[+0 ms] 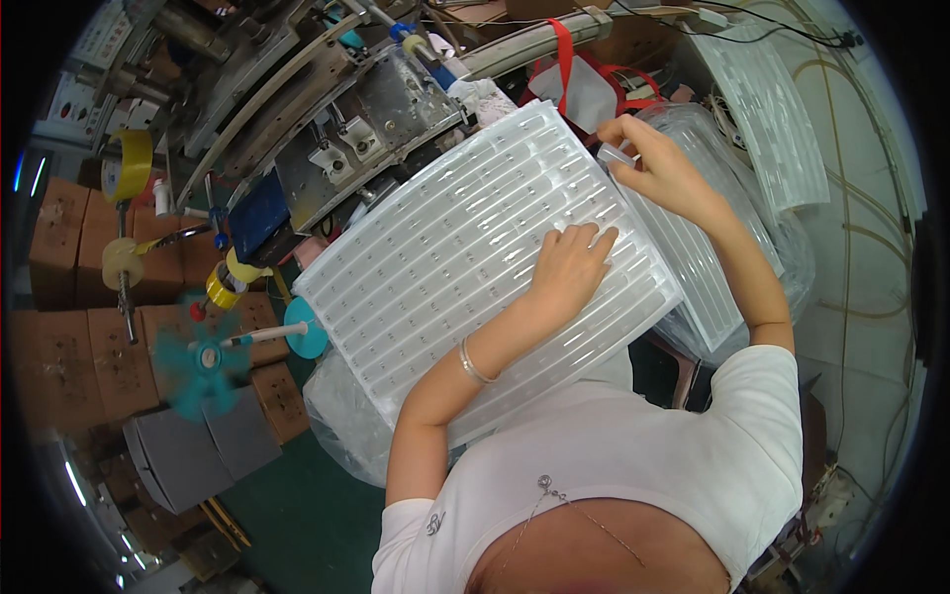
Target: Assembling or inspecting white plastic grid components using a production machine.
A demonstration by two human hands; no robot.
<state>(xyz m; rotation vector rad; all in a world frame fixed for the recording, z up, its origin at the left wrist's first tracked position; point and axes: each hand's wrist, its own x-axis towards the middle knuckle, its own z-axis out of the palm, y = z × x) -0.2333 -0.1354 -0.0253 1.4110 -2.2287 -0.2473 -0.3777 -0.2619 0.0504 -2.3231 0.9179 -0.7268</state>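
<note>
A large translucent white plastic tray [614, 317] with long parallel slots lies tilted in front of my body. Small dark marks run in rows over much of its surface. My left hand [569, 269] rests on the tray right of its middle, fingers spread and lightly bent, with nothing visible in it. At the tray's far right corner, my right hand [658, 163] pinches a small clear plastic piece [616, 158] between thumb and fingers. Beneath my right forearm, a second slotted tray [698, 277] lies partly covered by the first.
A metal press machine [401, 94] stands beyond the tray at the far left. A turquoise fan [203, 358] spins at left, near stacked cardboard boxes [64, 356] and yellow tape rolls [129, 163]. Clear plastic bags [688, 124] and a red strap [562, 64] lie at far right.
</note>
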